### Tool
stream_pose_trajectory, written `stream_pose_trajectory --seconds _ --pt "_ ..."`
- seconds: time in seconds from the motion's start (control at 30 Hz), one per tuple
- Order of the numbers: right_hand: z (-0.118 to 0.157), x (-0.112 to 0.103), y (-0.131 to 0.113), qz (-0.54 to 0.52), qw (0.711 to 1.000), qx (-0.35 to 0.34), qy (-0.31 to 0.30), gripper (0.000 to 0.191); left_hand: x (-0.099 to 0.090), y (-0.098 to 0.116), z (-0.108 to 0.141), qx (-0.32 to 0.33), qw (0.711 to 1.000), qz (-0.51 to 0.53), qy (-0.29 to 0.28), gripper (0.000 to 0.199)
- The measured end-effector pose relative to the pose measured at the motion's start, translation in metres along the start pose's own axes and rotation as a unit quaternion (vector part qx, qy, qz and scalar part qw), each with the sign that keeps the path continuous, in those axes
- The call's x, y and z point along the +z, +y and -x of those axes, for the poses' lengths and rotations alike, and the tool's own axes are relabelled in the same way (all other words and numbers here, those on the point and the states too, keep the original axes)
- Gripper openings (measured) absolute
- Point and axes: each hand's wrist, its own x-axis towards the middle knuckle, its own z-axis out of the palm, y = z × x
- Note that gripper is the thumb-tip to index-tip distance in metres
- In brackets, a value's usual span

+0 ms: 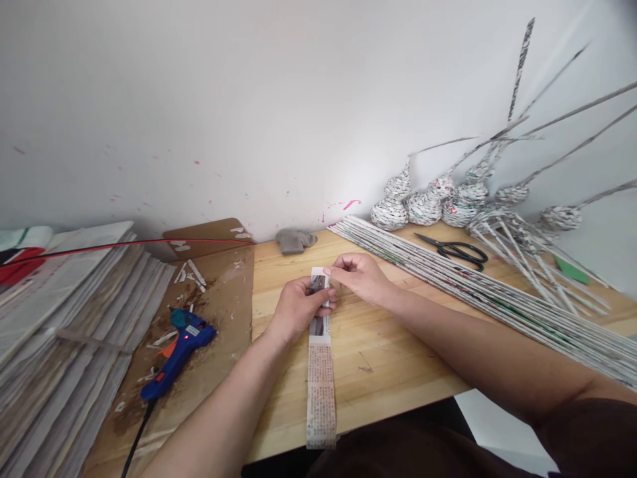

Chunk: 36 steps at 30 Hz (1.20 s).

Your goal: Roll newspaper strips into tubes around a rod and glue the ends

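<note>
A long, narrow strip of newspaper [321, 385] runs from the middle of the wooden table [279, 265] down over its front edge. My left hand [301, 305] is closed on the strip near its far end, with the thumb lying over the printed face. At the top corner of that end, my right hand [362, 275] pinches the paper's right edge between thumb and fingers. The fingers partly cover the printed pictures near the far end.
Rolled newspaper sticks [438, 272] lie diagonally at right, with black scissors [455, 249] behind them. Woven paper gourds [424, 207] stand along the wall. A blue glue gun [182, 348] rests on cardboard [219, 372] at left, beside stacked newspaper [84, 332]. A grey cloth [295, 240] lies at the back.
</note>
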Motion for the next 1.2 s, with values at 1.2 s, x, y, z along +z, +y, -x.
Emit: stream_pose_trajectory --seconds 1.2 --pt "-0.0022 -0.0044 0.0012 -0.182 0.973 0.079 -0.117 0.03 -0.0024 -0.0002 -0.0031 0.002 0.999 0.031 0.007 0.039"
